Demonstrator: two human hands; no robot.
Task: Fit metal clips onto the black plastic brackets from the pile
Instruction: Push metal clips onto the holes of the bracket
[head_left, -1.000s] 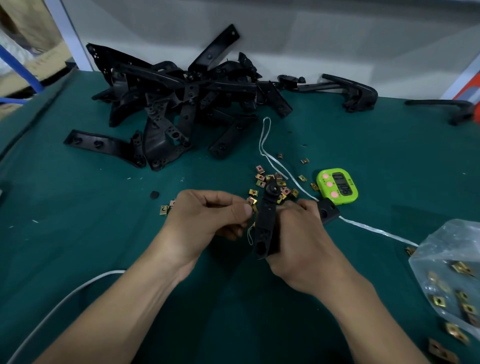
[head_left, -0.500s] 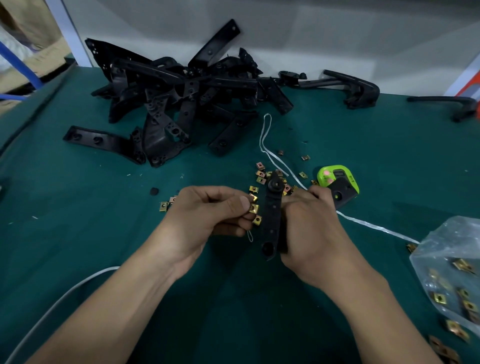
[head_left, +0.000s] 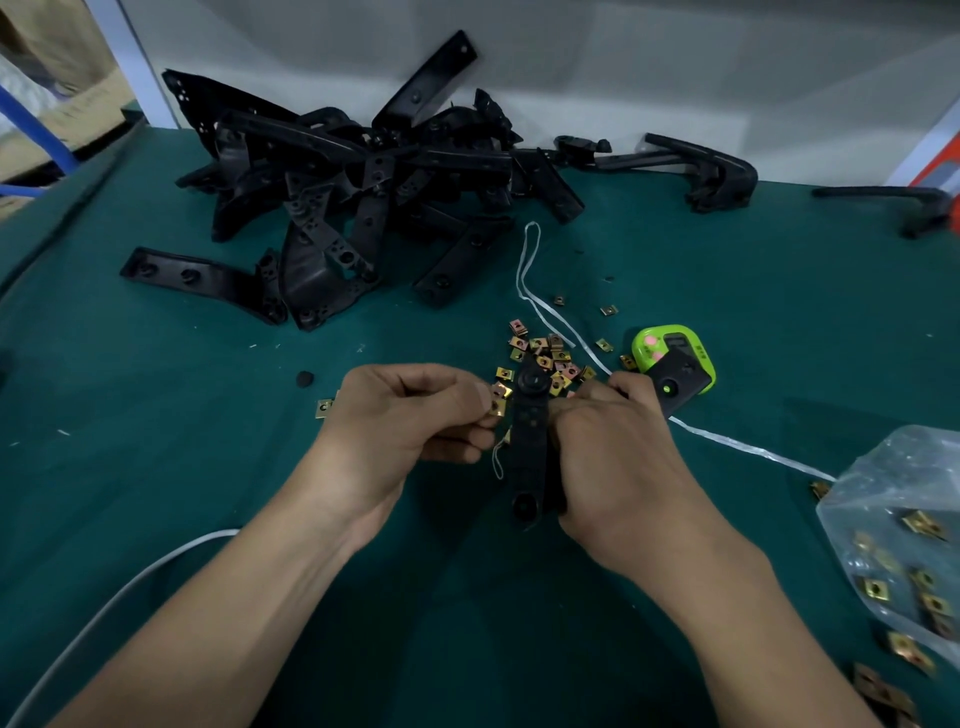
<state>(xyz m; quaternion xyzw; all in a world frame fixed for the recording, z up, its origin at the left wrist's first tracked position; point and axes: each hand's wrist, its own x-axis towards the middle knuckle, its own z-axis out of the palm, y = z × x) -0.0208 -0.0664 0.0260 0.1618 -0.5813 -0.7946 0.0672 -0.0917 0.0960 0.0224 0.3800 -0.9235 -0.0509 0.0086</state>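
Head view: we hold one black bracket (head_left: 527, 441) upright above the green table cover (head_left: 156, 467), near its middle, with its round end pointing away from us. Our right hand (head_left: 618, 457) grips the bracket's right edge with fingers curled round it. Our left hand (head_left: 405, 421) pinches one metal clip (head_left: 500, 399) between thumb and forefinger, the other fingers curled beneath. The clip touches the bracket's left edge just below the round end.

Just behind the bracket lies a heap of loose clips (head_left: 545, 358), about twenty, though they overlap too much for an exact count. One single clip (head_left: 324, 408) lies beside our left hand, and one small black cap (head_left: 305, 379) sits near it. A black part (head_left: 680, 384) juts out beyond our right fingers and covers the lower portion of one green timer (head_left: 670, 343). We cannot tell whether it belongs to the held bracket. One white strap (head_left: 530, 275) runs from a loop near the pile, past the timer, toward one clear plastic bag (head_left: 904, 519) of clips at the right. Several more clips lie outside the bag.

The pile of brackets (head_left: 363, 197) stands at the far edge, too tangled to count. Two further black parts (head_left: 717, 171) (head_left: 893, 200) lie apart to its right. One white cable (head_left: 130, 587) crosses the lower left, passing under our left forearm.
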